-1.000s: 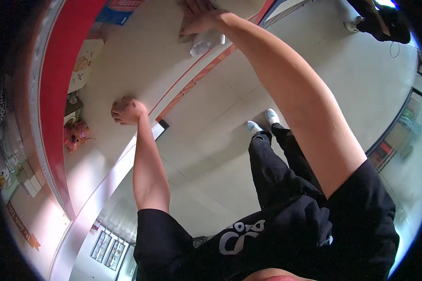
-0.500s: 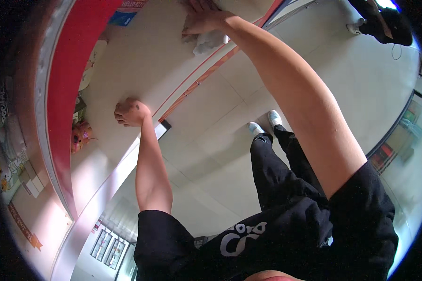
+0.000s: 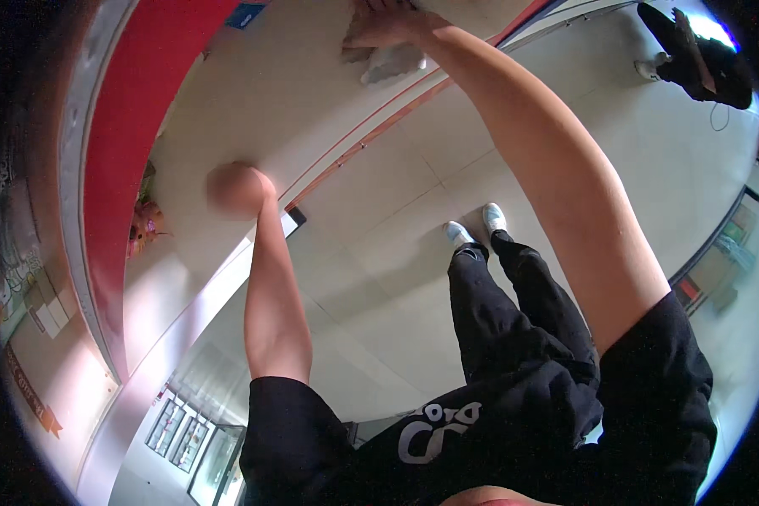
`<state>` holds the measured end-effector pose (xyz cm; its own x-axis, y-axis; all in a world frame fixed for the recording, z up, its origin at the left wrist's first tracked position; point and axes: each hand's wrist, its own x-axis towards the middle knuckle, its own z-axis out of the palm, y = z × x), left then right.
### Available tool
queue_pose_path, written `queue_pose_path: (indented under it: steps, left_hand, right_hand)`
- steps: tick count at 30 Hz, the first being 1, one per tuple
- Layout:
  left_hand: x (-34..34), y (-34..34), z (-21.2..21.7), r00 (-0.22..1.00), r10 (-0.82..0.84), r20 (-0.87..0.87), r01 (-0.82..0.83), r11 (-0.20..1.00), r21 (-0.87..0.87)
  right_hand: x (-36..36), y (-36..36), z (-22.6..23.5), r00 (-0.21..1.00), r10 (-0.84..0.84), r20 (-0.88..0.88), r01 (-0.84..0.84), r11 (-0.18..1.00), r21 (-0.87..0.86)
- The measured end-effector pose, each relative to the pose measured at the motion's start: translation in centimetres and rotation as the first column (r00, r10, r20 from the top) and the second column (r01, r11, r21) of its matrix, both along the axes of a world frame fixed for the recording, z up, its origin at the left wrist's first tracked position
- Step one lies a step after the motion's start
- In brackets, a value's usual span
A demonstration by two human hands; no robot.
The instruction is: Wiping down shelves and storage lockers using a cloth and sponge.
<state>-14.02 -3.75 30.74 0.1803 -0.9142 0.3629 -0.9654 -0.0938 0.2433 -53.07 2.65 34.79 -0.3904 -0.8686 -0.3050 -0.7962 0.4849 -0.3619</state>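
Note:
A pale shelf surface stretches along the upper left. At its far end my right hand presses down on a crumpled light grey cloth, part of which bunches out below the palm; the fingertips run to the picture's top edge. My left hand rests on the same surface, close to its front edge, with its fingers smeared by blur. No object shows beside that hand's visible part. Both forearms reach outward from black short sleeves.
A curved red panel borders the shelf on the left. An orange animal-faced toy sits against it, and a blue package lies farther up. Light floor tiles lie below. Another person in dark clothes is at the upper right.
My right hand and the cloth have shifted slightly up and right in the picture. The view has turned a little, and the toy and package sit differently. My left hand keeps nearly its place.

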Motion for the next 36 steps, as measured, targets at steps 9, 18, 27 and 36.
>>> queue_pose_path:
  steps: [9,18,27,36]
  left_hand:
    - [2.3,-0.9,-1.3,0.992,-0.012,0.126,0.013,1.0,-0.009]
    - [1.3,-0.5,-0.1,0.992,-0.016,0.121,0.018,1.0,-0.018]
    - [-1.3,-1.5,-2.9,0.999,-0.039,0.011,0.04,0.998,-0.055]
    - [10.3,16.7,-6.2,0.963,-0.268,-0.016,0.265,0.959,-0.103]
  right_hand:
    - [0.5,-1.1,-0.5,0.993,0.118,0.029,-0.119,0.993,0.018]
    - [2.9,-0.8,2.7,0.947,0.262,0.186,-0.265,0.964,-0.012]
    - [-7.7,4.1,2.2,0.923,0.094,-0.372,-0.196,0.949,-0.247]
    - [8.4,20.4,-2.1,0.858,0.49,-0.155,-0.514,0.81,-0.282]
